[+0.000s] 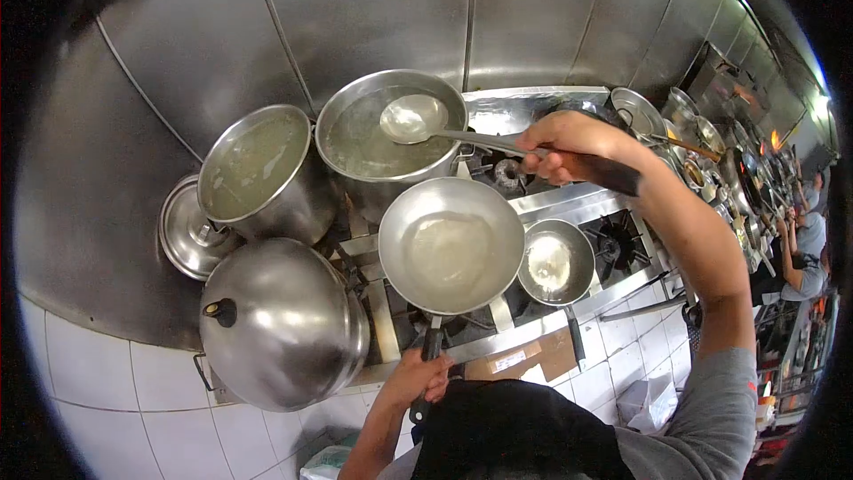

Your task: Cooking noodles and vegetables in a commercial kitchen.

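Note:
My right hand grips the dark handle of a large metal ladle, whose shiny bowl is over the stockpot at the back; whether the bowl touches the pale liquid in that pot I cannot tell. With my left hand I hold the black handle of a metal frying pan above the stove, and a thin layer of cloudy liquid lies in its bottom. To the right of this pan, a small saucepan with a black handle rests on the stove.
Another stockpot of cloudy liquid stands left, beside a round metal lid. A big domed pot is at the front left. Gas burners show at right. Farther right are many pans and people working near a flame. A plastic bag lies on the tiled floor.

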Tool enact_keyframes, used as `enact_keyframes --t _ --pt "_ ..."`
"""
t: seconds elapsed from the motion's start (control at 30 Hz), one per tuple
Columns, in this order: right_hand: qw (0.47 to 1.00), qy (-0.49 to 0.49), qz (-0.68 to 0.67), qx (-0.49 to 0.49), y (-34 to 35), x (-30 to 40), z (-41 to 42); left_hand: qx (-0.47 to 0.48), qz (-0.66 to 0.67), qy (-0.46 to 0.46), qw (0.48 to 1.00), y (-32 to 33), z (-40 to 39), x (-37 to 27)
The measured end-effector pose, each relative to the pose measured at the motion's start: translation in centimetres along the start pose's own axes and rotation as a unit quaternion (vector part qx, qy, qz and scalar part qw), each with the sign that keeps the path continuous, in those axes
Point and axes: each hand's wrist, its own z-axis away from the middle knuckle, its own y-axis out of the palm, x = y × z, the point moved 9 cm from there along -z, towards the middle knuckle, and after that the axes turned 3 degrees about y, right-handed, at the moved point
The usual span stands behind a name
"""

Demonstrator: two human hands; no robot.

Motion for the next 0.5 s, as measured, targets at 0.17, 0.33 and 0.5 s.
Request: enact_keyframes --t 0.17,0.33,0.5 --pt "0.999 -0.038 0.014 -0.011 -1.5 -0.7 6.5 -0.034 0.023 -0.004 0.999 -0.3 -0.7 0.3" --pt "0.997 -0.063 0.026 0.034 -3.8 -3.8 11.8 -0.050 0.031 0.001 0.998 0.6 -0.5 -0.7" --pt "0.993 0.042 0.109 0.011 -3.4 -9.3 15.0 -0.025 0.041 0.018 0.999 2.3 -0.8 -0.5"
